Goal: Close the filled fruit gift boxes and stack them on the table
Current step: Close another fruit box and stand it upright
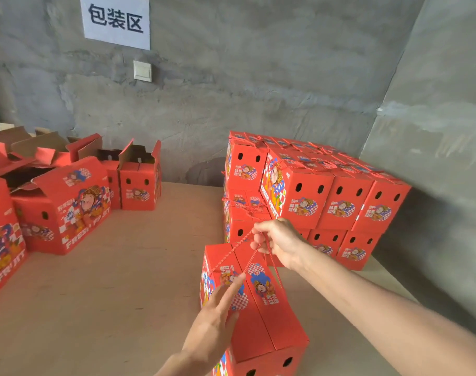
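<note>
Left hand: nearest the camera, palm down; its fingers are straight and slightly spread, tips touching the lid of the near box, gripping nothing.
Near box: closed red cardboard fruit gift box with cartoon print, standing on the bare tan table directly under both hands, lid flaps meeting along a centre seam.
Right hand: over the box's far end, thumb and fingers pinching the red twisted cord handle, which runs taut down to the lid.
Key relation: the box's long axis points away from the camera, towards the stack; the cord is gathered at the far end, so the right hand is the nearer one for a lift, while the left steadies the near half of the lid.
Stack: closed red gift boxes piled in tiers against the grey wall, just beyond and to the right of the near box, on the right hand's side.
Judged next move: lifting by the handle and carrying it forward and right onto the pile.
In the way: nothing lies between box and stack; loose cords on the stacked lids might snag.
Other things: open red boxes with raised flaps and bigger printed cartons, well apart at left.
Backdrop: white paper sign with black characters and white wall switch.
</note>
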The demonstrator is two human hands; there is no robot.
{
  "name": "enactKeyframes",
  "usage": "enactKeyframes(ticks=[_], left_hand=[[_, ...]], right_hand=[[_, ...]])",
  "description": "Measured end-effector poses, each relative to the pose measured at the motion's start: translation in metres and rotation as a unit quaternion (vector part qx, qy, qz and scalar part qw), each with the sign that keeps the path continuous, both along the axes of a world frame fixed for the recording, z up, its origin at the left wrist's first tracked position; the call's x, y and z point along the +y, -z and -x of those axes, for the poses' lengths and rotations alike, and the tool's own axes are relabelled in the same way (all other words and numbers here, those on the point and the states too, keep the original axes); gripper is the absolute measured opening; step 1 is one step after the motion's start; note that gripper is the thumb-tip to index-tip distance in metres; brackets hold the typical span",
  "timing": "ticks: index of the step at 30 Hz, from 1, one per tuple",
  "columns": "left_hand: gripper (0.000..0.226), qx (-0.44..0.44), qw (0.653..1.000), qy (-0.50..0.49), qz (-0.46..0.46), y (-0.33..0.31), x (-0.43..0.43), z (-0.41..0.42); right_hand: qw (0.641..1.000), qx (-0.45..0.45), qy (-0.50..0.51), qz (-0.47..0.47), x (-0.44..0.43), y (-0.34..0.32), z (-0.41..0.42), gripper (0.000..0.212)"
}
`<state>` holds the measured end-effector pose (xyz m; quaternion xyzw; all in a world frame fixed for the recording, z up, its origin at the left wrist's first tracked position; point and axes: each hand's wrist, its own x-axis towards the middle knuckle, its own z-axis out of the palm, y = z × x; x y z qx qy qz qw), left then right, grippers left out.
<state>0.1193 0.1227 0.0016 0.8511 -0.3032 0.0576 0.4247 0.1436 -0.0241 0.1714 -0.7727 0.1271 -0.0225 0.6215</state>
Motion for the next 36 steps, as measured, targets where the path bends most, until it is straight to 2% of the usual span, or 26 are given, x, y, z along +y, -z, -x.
enactKeyframes(ticks=[3, 4, 5, 8, 11, 15, 19, 27, 29, 30, 31, 32, 33, 36], left_hand=[[0.032, -0.044, 0.999, 0.022, -0.001, -0.018, 0.003, -0.003], [0.029, -0.032, 0.999, 0.037, -0.007, -0.027, 0.005, -0.004], [0.037, -0.01, 0.998, 0.06, -0.019, -0.038, 0.007, -0.005], [0.083, 0.033, 0.99, 0.123, -0.054, -0.072, 0.009, -0.014], [0.099, 0.0, 0.987, 0.131, -0.09, -0.112, 0.005, -0.03], [0.088, -0.04, 0.99, 0.116, -0.062, -0.146, -0.002, -0.063], [0.075, -0.065, 0.994, 0.088, -0.027, -0.153, -0.008, -0.106], [0.067, -0.072, 0.996, 0.019, -0.042, -0.153, -0.052, -0.201], [0.059, -0.07, 0.996, 0.003, -0.058, -0.155, -0.068, -0.221], [0.055, -0.069, 0.996, -0.017, -0.053, -0.154, -0.075, -0.229], [0.054, -0.067, 0.996, -0.045, -0.038, -0.152, -0.081, -0.237], [0.058, -0.062, 0.995, -0.072, -0.011, -0.149, -0.087, -0.242], [0.065, -0.055, 0.994, -0.09, 0.02, -0.144, -0.093, -0.247], [0.076, -0.03, 0.995, -0.089, 0.03, -0.117, -0.107, -0.251]], right_hand=[[1.0, -0.011, 0.02, 0.018, 0.007, -0.017, -0.004, 0.019], [0.999, -0.021, 0.023, 0.024, 0.009, -0.025, -0.006, 0.02], [0.999, -0.034, 0.028, 0.03, 0.01, -0.036, -0.009, 0.02], [0.995, -0.076, 0.047, 0.051, 0.011, -0.073, -0.018, 0.021], [0.988, -0.12, 0.064, 0.069, 0.012, -0.11, -0.033, 0.023], [0.983, -0.147, 0.091, 0.066, 0.002, -0.151, -0.051, 0.026], [0.979, -0.166, 0.106, 0.062, -0.015, -0.166, -0.078, 0.024], [0.969, -0.203, 0.102, 0.094, -0.048, -0.176, -0.158, 0.024], [0.965, -0.192, 0.088, 0.157, -0.065, -0.173, -0.179, 0.021], [0.949, -0.163, 0.084, 0.257, -0.074, -0.167, -0.186, 0.019], [0.912, -0.13, 0.082, 0.381, -0.083, -0.155, -0.192, 0.022], [0.857, -0.109, 0.076, 0.498, -0.091, -0.136, -0.195, 0.028], [0.81, -0.103, 0.052, 0.575, -0.097, -0.113, -0.196, 0.036], [0.745, -0.112, -0.088, 0.651, -0.104, -0.036, -0.196, 0.06]])
